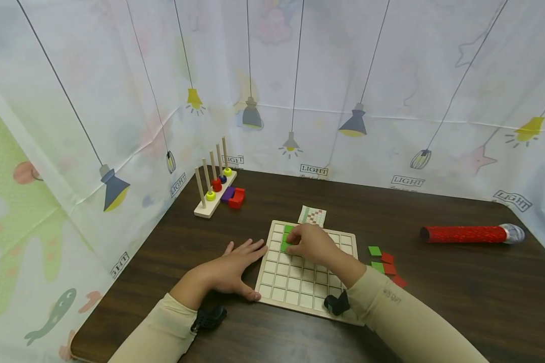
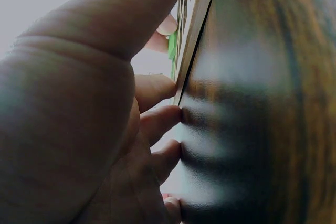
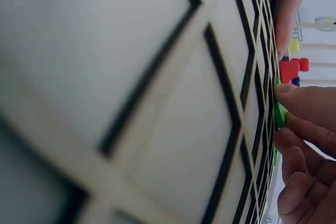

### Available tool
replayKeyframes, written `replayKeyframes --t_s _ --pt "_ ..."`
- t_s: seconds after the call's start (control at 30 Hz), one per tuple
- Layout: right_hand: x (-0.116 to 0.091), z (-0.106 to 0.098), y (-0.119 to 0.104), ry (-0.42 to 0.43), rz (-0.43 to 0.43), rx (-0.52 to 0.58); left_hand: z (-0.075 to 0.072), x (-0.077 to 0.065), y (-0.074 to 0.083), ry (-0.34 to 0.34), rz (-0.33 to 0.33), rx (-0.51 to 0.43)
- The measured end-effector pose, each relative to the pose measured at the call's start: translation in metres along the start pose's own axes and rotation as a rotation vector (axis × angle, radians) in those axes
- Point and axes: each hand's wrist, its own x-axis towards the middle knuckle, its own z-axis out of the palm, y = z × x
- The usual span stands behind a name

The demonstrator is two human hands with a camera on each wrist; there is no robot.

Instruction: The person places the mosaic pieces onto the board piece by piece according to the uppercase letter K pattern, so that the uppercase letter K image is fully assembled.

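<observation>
A wooden grid board (image 1: 281, 282) with square cells lies on the table. Green tiles (image 1: 285, 246) sit in a column near its upper left corner. There my right hand (image 1: 315, 244) pinches a green tile (image 3: 280, 109) between thumb and finger, low against the grid. My left hand (image 1: 231, 267) spreads its fingers over the board's left edge; its thumb touches the near left corner and the other fingertips rest on the tabletop and the edge. Right of the board lie loose green tiles (image 1: 374, 251) and red tiles (image 1: 389, 269), partly behind my right forearm.
A small printed pattern card (image 1: 312, 216) lies beyond the board. At the back left stands a peg stand (image 1: 204, 212) with coloured beads, beside red (image 1: 237, 198) and purple blocks (image 1: 228, 194). A red toy microphone (image 1: 465, 234) lies at the right. Printed curtains surround the dark table.
</observation>
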Motion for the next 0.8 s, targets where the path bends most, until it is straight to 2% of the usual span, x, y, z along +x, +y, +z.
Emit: replayKeyframes --t_s 0.27,0.53,0.8 --pt "-0.005 0.004 -0.004 0.018 -0.046 -0.136 0.000 0.000 0.001 -0.004 0.004 -0.007" --pt "-0.010 0.004 -0.009 -0.009 -0.062 -0.254 0.000 -0.001 0.001 -0.008 0.002 -0.003" --pt "-0.025 -0.015 0.005 0.019 -0.027 -0.221 -0.001 -0.002 0.003 -0.011 0.005 -0.016"
